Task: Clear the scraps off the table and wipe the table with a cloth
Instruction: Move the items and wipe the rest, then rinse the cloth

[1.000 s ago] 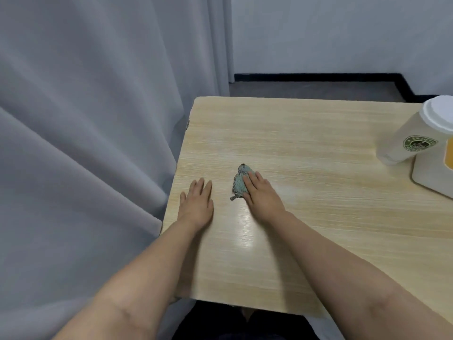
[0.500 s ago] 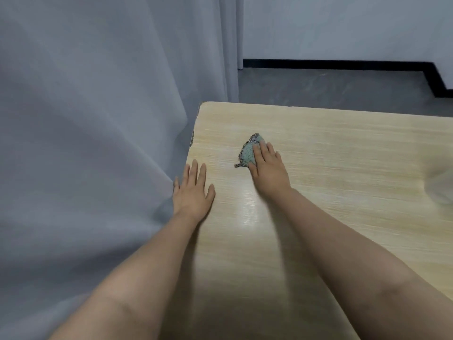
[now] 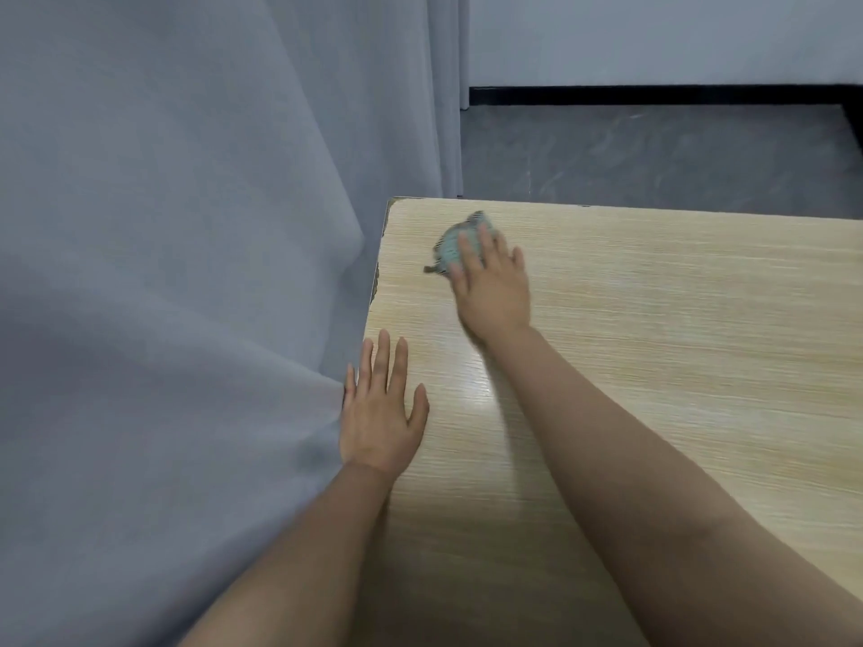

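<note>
Grey curtain hangs left of the desk. Right hand, fingers flat, has pushed the cloth to the far-left corner (wiping nears the edge); left hand stays flat, holding nothing.

The wooden table lies bare across the right and centre of the frame, offering open passage toward the right edge. Along the table's left edge the grey curtain presses close, blocking the left half of the frame. The left hand lies flat at that edge, lower centre. Near the far left corner the right hand covers a small cloth.
</note>
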A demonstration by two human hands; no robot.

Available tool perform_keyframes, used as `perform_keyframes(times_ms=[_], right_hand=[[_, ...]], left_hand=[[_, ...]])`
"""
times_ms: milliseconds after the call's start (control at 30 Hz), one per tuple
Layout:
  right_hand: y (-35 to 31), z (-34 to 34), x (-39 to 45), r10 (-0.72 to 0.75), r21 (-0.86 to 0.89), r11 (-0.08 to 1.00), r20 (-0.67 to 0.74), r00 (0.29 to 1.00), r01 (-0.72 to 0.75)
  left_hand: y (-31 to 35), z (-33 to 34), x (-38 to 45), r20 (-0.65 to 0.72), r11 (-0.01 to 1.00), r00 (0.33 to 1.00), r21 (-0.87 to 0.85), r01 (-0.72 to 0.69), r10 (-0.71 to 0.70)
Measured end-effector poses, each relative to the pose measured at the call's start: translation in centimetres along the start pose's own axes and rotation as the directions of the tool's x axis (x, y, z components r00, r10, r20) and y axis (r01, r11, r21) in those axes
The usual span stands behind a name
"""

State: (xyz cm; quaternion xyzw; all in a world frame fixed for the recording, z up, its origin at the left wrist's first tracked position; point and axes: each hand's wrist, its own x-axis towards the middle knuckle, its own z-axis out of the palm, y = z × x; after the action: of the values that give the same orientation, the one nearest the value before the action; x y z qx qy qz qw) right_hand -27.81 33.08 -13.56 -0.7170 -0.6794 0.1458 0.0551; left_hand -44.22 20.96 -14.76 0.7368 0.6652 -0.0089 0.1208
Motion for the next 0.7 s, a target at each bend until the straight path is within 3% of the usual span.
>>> perform_keyframes(times_ms=[67, 133, 200, 267, 333, 433, 533, 633, 700], right_hand=[[-1.1, 0.3, 0.3, -0.21, -0.015, 0.977, 0.073, 0.975, 0.212], [-0.4, 0.3, 0.8, -0.27, -0.02, 0.962, 0.099, 0.958, 0.273], [1.9, -0.2, 1.5, -0.137, -0.035, 0.99, 0.033, 0.99, 0.138], [4.7, -0.9, 2.3, 0.092, -0.048, 0.994, -0.067, 0.993, -0.096], [6.2, -1.2, 2.5, 0.29, -0.029, 0.955, -0.11, 0.951, -0.295], [4.7, -0.8, 2.9, 0.418, 0.006, 0.907, -0.136, 0.898, -0.421], [0.9, 0.4, 3.6, 0.287, -0.002, 0.957, -0.146, 0.947, -0.291], [-3.1, 1.4, 4.1, -0.006, 0.001, 1.0, -0.051, 0.999, 0.006], [-4.6, 1.7, 4.1, -0.184, -0.003, 0.983, 0.028, 0.983, 0.184]], left_hand=[[-0.1, 0.1, 0.0, -0.014, 1.0, 1.0, 0.003, -0.019, 0.019], [-0.1, 0.3, 0.0, -0.029, 0.999, 0.999, -0.001, -0.035, 0.035], [-0.2, 0.4, 0.0, -0.04, 0.999, 0.998, -0.008, -0.041, 0.041], [-0.2, 0.5, 0.0, -0.047, 0.999, 0.998, -0.01, -0.044, 0.043], [-0.2, 0.5, 0.1, -0.046, 0.999, 0.998, -0.008, -0.046, 0.045], [-0.3, 0.6, 0.2, -0.045, 0.999, 0.998, -0.007, -0.045, 0.045], [-0.3, 0.6, 0.2, -0.048, 0.999, 0.998, -0.011, -0.048, 0.047], [-0.2, 0.6, 0.2, -0.05, 0.999, 0.998, -0.009, -0.05, 0.05], [-0.2, 0.6, 0.2, -0.048, 0.999, 0.998, -0.005, -0.051, 0.051]])
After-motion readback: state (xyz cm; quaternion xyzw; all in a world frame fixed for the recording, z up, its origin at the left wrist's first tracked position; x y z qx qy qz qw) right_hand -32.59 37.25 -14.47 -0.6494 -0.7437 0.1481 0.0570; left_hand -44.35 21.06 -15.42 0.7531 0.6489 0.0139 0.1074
